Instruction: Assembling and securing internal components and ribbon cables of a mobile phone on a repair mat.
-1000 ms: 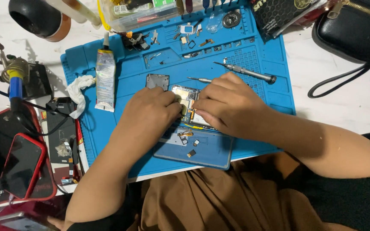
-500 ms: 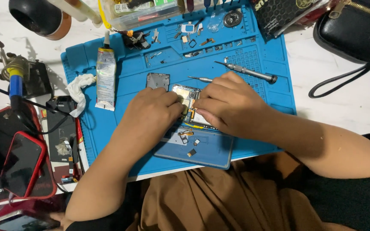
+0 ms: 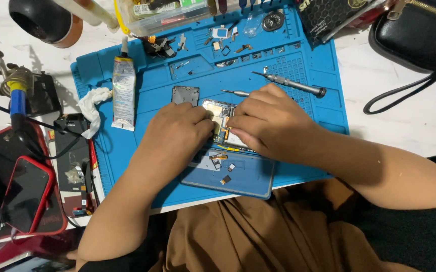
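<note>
Left hand (image 3: 177, 133), right hand (image 3: 266, 123) on opened phone (image 3: 219, 117), blue mat (image 3: 308, 126)

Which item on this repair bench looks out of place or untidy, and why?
A crumpled white tissue hangs over the blue mat's left edge beside the glue tube. Small loose parts lie scattered along the mat's top.

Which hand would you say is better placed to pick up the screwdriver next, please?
Probably the right hand: the screwdriver lies on the mat just beyond its knuckles. The left hand rests on the far side of the opened phone.
</note>
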